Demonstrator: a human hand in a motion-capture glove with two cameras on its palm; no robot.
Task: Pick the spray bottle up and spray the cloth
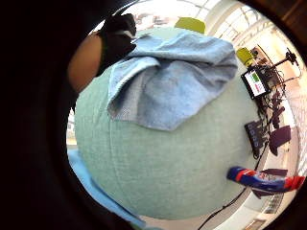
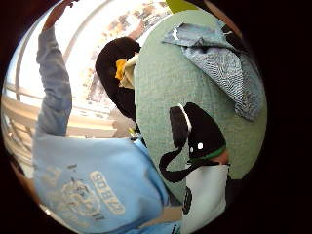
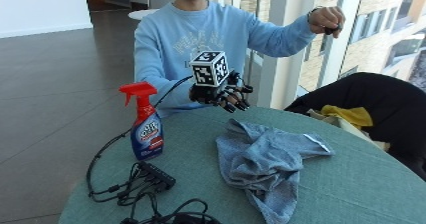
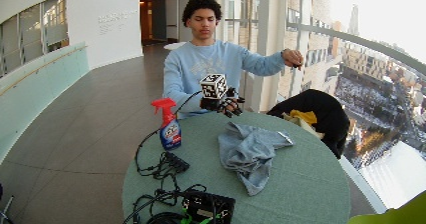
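Observation:
A blue spray bottle (image 3: 146, 126) with a red trigger head stands upright on the green table (image 3: 346, 184), near its edge; it also shows in the little finger side palm view (image 1: 264, 178) and the wide view (image 4: 169, 129). A crumpled blue-grey cloth (image 3: 269, 159) lies in the middle of the table (image 1: 168, 81) (image 2: 222, 63) (image 4: 251, 151). My gloved right hand (image 3: 223, 95) hovers above the table's far edge, between bottle and cloth, fingers spread downward and holding nothing (image 4: 223, 104). The bare left hand (image 3: 326, 19) is raised off to the side.
A tangle of black cables with a power strip (image 3: 150, 179) lies on the table in front of the bottle. A black device (image 4: 206, 206) sits at the near table edge. A black jacket with yellow fabric (image 3: 373, 111) is draped beside the table.

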